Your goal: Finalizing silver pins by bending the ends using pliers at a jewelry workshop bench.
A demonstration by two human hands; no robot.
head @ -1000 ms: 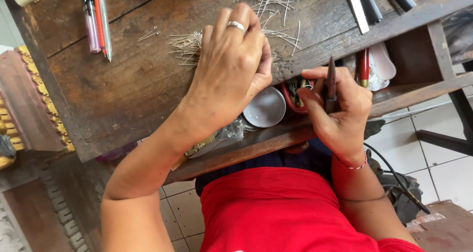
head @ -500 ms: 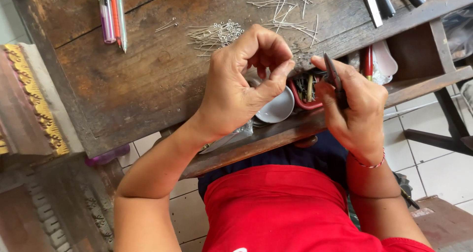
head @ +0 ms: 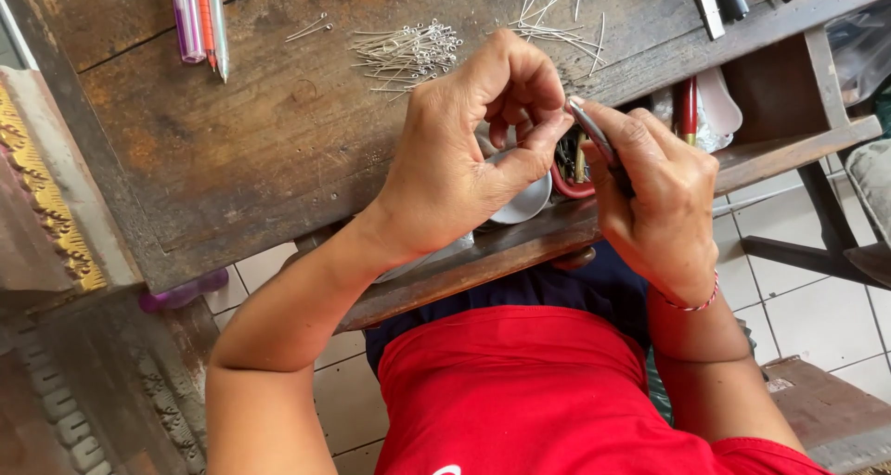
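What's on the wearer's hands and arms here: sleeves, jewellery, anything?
Both forearms are bare, with no sleeve reaching them and no gloves. The right hand has a thin red-and-white braided cord bracelet at the wrist. The left hand and its wrist show no jewellery in this view. A red shirt covers the torso, with a bit of white print at the bottom edge.

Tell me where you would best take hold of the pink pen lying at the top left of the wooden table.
Probably by the middle of the barrel of the pink pen, pinched across its width from above. It lies flat on the wooden table, running away from the person, with a red pen close along one side, so its top face and the bare side are the freest.
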